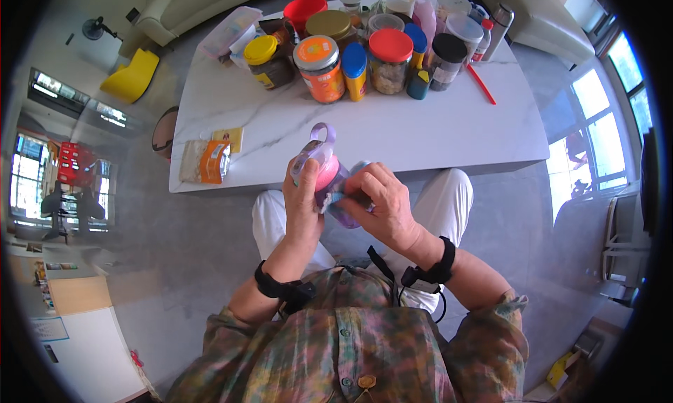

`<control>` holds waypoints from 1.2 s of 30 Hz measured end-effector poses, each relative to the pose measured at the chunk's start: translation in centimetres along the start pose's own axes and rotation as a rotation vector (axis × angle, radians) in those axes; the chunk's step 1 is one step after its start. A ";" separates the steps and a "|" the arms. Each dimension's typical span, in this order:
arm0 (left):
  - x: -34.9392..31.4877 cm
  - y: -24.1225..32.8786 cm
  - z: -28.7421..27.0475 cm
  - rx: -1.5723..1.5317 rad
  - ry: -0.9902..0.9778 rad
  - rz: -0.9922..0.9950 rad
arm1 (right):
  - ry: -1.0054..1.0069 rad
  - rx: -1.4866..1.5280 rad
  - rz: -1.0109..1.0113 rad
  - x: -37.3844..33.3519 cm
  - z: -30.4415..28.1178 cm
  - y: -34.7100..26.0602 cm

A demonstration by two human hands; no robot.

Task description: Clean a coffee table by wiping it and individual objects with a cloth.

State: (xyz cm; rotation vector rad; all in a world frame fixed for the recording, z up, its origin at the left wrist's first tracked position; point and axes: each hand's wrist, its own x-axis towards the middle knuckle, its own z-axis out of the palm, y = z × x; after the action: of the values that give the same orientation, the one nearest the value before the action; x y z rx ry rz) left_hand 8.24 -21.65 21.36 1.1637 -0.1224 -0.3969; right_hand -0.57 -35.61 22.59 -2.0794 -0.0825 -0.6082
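Note:
A translucent purple bottle [343,217] with a loop handle on its lid and a pink part inside is held above my lap, just off the table's near edge. It tilts slightly, loop end toward the table. My left hand [301,196] is wrapped round its left side, thumb up near the lid. My right hand [382,201] is closed against the bottle's right side, fingers curled. Between those fingers and the bottle shows a pale blue, crumpled piece that looks like a cloth [336,197]; most of it is hidden by the hand.
On the white marbled table [420,133], several jars and bottles crowd the far side, including a red-lidded jar [390,63] and an orange jar [320,77]. A red stick [481,85] lies at the right. Flat packets [214,162] lie near the left corner.

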 end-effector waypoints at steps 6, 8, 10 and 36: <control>1.0 0.4 -0.4 -0.079 0.023 -0.001 | 0.025 -0.049 0.083 0.0 1.2 0.3; 1.2 0.4 -0.6 -0.082 0.040 0.027 | 0.100 -0.026 0.079 -0.3 2.1 0.1; 1.6 1.0 -0.7 -0.011 0.072 0.030 | 0.042 -0.076 -0.059 -0.5 1.7 0.1; -0.4 1.5 1.1 0.035 -0.001 0.091 | -0.236 0.642 0.758 1.6 2.8 3.7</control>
State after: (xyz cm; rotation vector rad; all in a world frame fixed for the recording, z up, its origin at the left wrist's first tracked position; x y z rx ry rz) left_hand 7.92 -21.99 23.18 1.1883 -0.1826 -0.3163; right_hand 2.99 -35.65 19.19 -1.3874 0.3258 0.1298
